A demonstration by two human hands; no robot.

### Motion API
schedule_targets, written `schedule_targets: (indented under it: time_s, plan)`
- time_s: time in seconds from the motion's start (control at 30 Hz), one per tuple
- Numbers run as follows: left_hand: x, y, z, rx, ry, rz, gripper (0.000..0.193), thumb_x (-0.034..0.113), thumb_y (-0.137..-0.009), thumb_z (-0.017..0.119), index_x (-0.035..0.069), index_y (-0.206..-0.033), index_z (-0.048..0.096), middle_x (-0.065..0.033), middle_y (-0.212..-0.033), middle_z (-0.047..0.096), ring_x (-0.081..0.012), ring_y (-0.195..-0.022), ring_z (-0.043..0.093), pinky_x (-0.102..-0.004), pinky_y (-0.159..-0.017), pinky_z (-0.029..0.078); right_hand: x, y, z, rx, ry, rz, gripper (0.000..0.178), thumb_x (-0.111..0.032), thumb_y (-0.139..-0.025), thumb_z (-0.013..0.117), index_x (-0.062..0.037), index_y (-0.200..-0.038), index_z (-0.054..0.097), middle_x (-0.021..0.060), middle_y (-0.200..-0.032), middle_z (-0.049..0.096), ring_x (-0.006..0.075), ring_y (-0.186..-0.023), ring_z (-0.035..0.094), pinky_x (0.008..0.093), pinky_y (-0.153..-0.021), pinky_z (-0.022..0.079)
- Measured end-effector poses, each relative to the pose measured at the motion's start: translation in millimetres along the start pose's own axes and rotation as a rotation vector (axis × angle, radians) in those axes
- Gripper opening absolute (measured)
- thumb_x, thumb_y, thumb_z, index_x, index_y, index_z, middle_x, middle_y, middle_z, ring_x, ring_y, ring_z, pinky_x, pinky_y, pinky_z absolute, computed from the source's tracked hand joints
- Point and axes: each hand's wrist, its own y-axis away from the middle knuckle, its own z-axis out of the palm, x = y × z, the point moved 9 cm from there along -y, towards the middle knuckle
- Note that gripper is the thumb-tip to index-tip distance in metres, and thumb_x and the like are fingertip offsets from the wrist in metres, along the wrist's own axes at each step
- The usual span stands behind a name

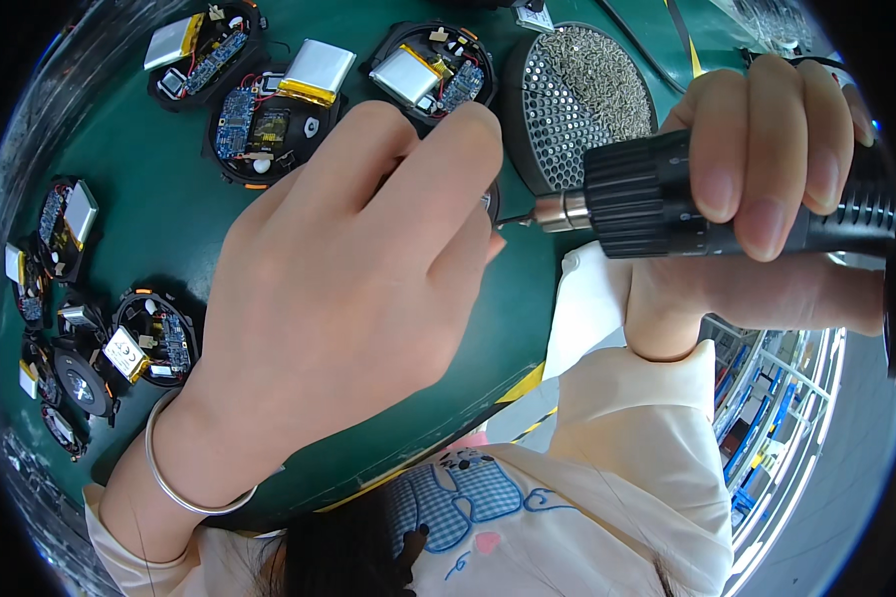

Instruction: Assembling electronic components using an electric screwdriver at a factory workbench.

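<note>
My right hand (772, 149) is wrapped round a black electric screwdriver (642, 194), held level with its bit pointing left. The bit's tip reaches the fingertips of my left hand (338, 279), which spreads over the middle of the bench with its fingers bent and closed together. What those fingers hold is mostly hidden behind them; only a sliver of a dark rounded edge shows beside the bit. Just beyond my left hand lie opened round black device housings (269, 134), with blue circuit boards, wires and silver battery packs (319, 70).
Behind the screwdriver stands a round tray of small screws (592, 75) with a perforated plate. More opened housings (159, 338) lie at the left on the green mat (159, 239). Yellow-black tape (518, 383) marks the near edge. A shelf rack (777, 398) stands at the lower right.
</note>
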Motion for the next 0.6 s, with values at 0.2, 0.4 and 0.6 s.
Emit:
schedule_targets:
  time_s: [0.2,0.4,0.6]
  plan:
    - [-6,-13,6,-0.011,-0.004,-0.099,0.026,0.0,-0.066,0.071,-0.006,-0.09,0.064,-0.0163,-0.106,0.057,-0.0327,-0.082,0.057,-0.0385,-0.07,0.049,-14,-4,-7,-0.048,0.021,-0.03,0.063,-0.06,-0.069,0.074,-0.0077,-0.089,0.046,0.0033,-0.068,0.054,0.0159,-0.061,0.054,0.0245,-0.062,0.048]
    - [-7,-14,19,0.004,0.076,-0.094,0.03,-0.002,-0.062,0.072,-0.007,-0.09,0.064,-0.0169,-0.105,0.057,-0.0316,-0.08,0.057,-0.0373,-0.067,0.049,-13,6,-26,0.123,-0.017,-0.004,0.058,-0.054,-0.067,0.077,-0.0087,-0.086,0.045,0.0023,-0.064,0.052,0.0145,-0.057,0.053,0.0238,-0.06,0.047]
    - [-8,-19,10,-0.015,0.076,-0.099,0.034,-0.003,-0.06,0.073,-0.006,-0.092,0.064,-0.0174,-0.105,0.056,-0.0313,-0.081,0.058,-0.0368,-0.065,0.049,-14,-5,-33,0.214,-0.073,0.048,0.053,-0.048,-0.067,0.077,-0.0087,-0.083,0.045,0.0003,-0.06,0.05,0.0127,-0.054,0.053,0.0232,-0.057,0.046]
